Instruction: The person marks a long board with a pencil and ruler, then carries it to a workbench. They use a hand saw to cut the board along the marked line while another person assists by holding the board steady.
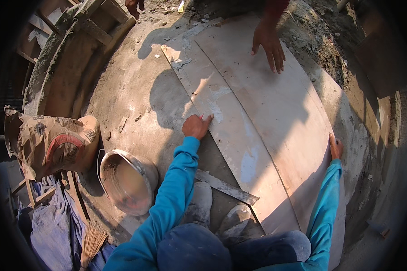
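Observation:
A large pale plywood sheet (267, 108) lies on the ground before me, with a narrower board (224, 122) along its left side. My left hand (197, 126) is closed, with one finger reaching onto the narrower board's left edge. A tiny bit of something thin and red (201, 117) shows at its fingers; the rest is hidden. At the sheet's right edge, my right hand (336, 147) grips the rim, its fingers partly hidden. Over the sheet's far part, another person's hand (269, 45) is spread open.
A flat grey strip (226, 187) lies by my shoes. Left of me stand a bucket (129, 180) with greyish contents and a crumpled paper sack (54, 142). A straw broom (93, 241) rests on blue cloth (54, 235). Another hand (134, 7) shows at the far edge.

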{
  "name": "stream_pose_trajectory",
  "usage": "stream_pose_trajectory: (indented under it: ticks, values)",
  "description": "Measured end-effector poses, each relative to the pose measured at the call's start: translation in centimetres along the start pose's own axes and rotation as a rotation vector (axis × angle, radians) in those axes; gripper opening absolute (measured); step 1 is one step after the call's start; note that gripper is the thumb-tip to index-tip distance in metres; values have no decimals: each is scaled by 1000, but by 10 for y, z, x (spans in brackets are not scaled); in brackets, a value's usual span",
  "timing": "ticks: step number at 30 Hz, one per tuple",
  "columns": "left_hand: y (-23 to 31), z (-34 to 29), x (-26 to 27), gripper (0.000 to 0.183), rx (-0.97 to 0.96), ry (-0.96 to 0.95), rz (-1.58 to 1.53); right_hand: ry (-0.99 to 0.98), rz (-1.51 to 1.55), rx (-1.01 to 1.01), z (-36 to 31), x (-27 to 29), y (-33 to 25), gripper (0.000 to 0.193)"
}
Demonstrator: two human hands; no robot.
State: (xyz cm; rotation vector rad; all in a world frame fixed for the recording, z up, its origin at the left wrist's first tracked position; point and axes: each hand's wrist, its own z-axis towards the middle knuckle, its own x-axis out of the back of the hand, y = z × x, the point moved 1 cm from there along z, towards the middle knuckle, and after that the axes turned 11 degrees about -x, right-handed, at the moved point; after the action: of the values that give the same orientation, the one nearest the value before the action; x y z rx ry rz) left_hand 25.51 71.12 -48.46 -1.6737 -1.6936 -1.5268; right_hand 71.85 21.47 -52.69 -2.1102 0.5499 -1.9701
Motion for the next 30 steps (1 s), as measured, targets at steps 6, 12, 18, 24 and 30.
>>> stream_pose_trajectory:
  ticks: [6, 12, 18, 24, 30]
  values:
    - [-34, 11, -14, 68, 49, 19, -273, -123, 26, -65, -21, 13, -16, 81]
    - [-23, -9, -17, 49, -3, 33, -638, -101, 59, -43, -11, 24, -12, 82]
    - [-37, -7, -25, 39, -36, 100, -662, -81, 64, 4, -7, 20, -7, 81]
    - [-37, -8, -19, 46, 137, 23, -643, -78, -5, -21, -14, 35, -14, 79]
    - [-24, 3, -26, 55, -25, 26, -977, -66, -35, -65, 5, 56, -7, 85]
